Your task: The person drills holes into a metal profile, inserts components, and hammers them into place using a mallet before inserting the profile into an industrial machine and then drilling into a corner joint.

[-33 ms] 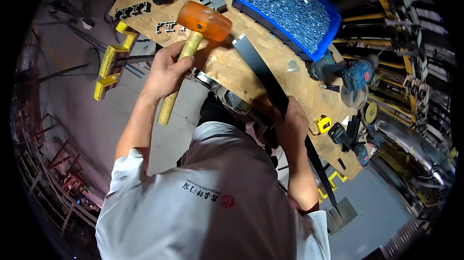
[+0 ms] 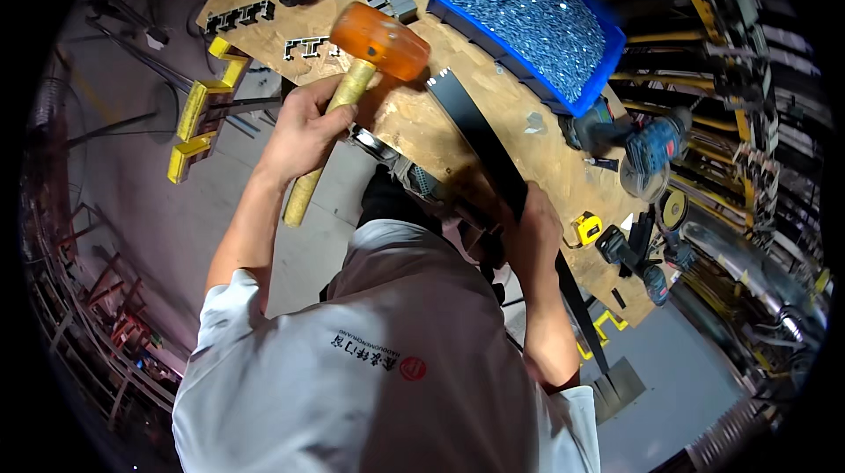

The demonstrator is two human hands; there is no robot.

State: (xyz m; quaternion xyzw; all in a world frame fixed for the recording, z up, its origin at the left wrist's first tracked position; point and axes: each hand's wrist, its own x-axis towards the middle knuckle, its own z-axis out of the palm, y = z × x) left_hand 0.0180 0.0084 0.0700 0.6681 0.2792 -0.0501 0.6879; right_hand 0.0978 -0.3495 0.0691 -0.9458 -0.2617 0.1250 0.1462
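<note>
My left hand [image 2: 308, 128] is closed around the yellowish handle of a mallet [image 2: 380, 42] with a translucent orange head. That head is up over the near-left edge of the wooden table. My right hand [image 2: 533, 225] grips a long black metal profile [image 2: 473, 132] around its middle. The profile's far end, with a bright cut edge, lies over the tabletop close to the mallet head. Its other end runs down past my right forearm toward the floor. My right fingertips are partly hidden beneath the profile.
On the wooden table [image 2: 405, 117] are a blue bin [image 2: 576, 110] full of small metal screws, cordless drills [image 2: 653, 140], a yellow tape measure [image 2: 587, 227] and cut profile pieces [image 2: 308, 48]. A yellow stand [image 2: 204, 108] is at left. Racks of long profiles [image 2: 704, 121] line the right.
</note>
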